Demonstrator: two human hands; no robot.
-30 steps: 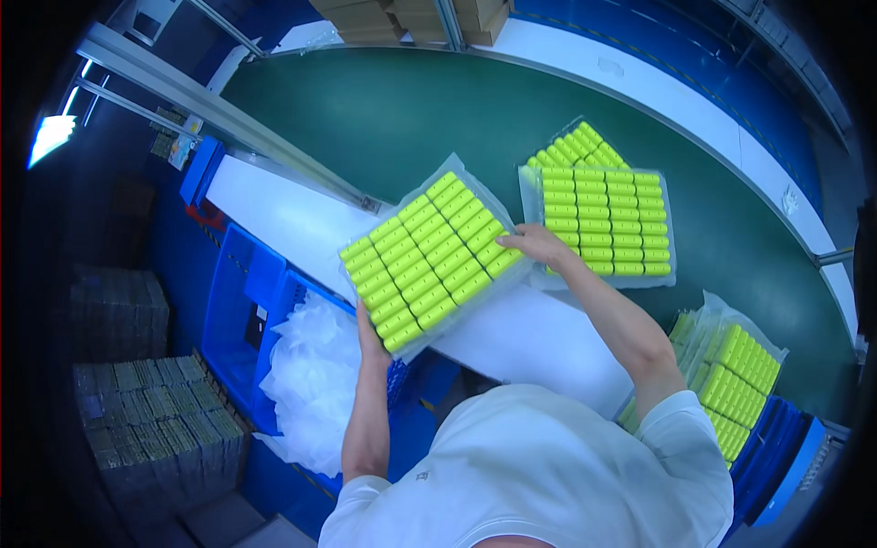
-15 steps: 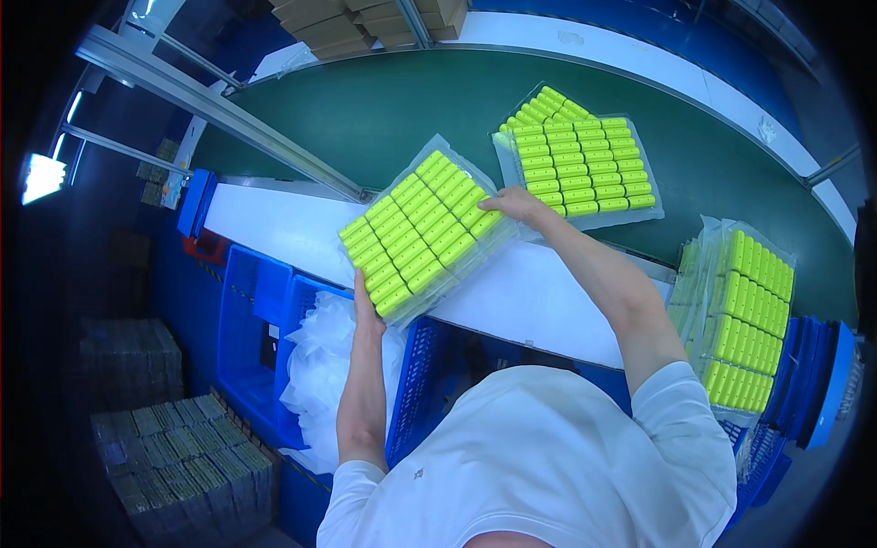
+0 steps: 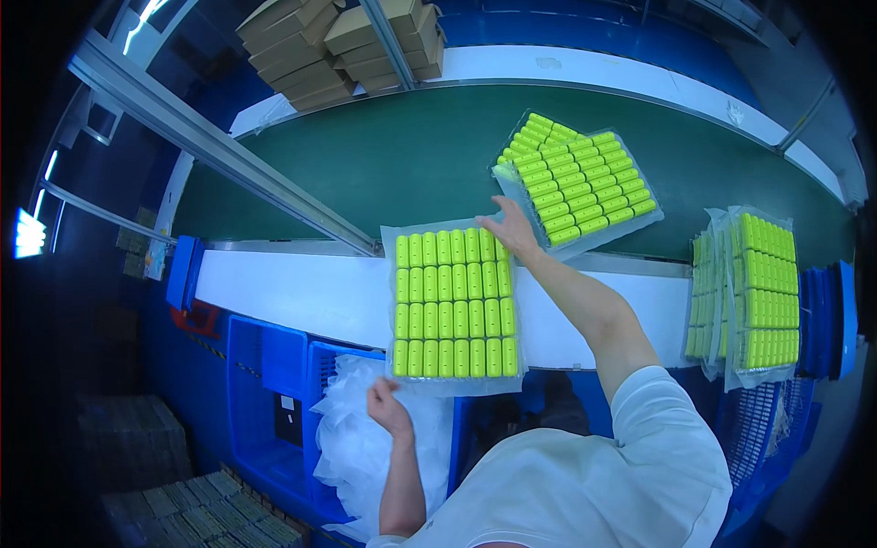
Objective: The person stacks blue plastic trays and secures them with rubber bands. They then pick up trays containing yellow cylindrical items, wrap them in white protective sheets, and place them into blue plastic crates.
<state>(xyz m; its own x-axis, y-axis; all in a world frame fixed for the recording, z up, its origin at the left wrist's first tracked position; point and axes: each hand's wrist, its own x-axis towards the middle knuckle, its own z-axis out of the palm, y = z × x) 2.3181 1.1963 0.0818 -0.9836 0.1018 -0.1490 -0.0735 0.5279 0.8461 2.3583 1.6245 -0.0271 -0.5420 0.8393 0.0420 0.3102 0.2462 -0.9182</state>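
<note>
On the white worktop [image 3: 301, 297] at the middle of my view lies a clear plastic tray of yellow-green capsules [image 3: 454, 304], set in neat upright rows and squared to the worktop's edge. My right hand [image 3: 510, 228] rests on the tray's far corner at about one o'clock, fingers spread flat on its rim, not closed around it. My left hand [image 3: 388, 405] hangs just off the tray's near edge at about seven o'clock, fingers loosely curled and holding nothing; whether a fingertip touches the plastic lip I cannot tell. At one o'clock from the tray, on the green conveyor belt [image 3: 384, 164], sits a second tray [image 3: 580, 187], tilted, just beside my right hand. At three o'clock a stack of filled trays [image 3: 749, 292] stands well apart. Below my left hand a heap of clear plastic bags [image 3: 361, 438] fills a blue crate [image 3: 265, 402]. Cardboard boxes [image 3: 338, 46] sit at twelve o'clock, beyond the belt.
</note>
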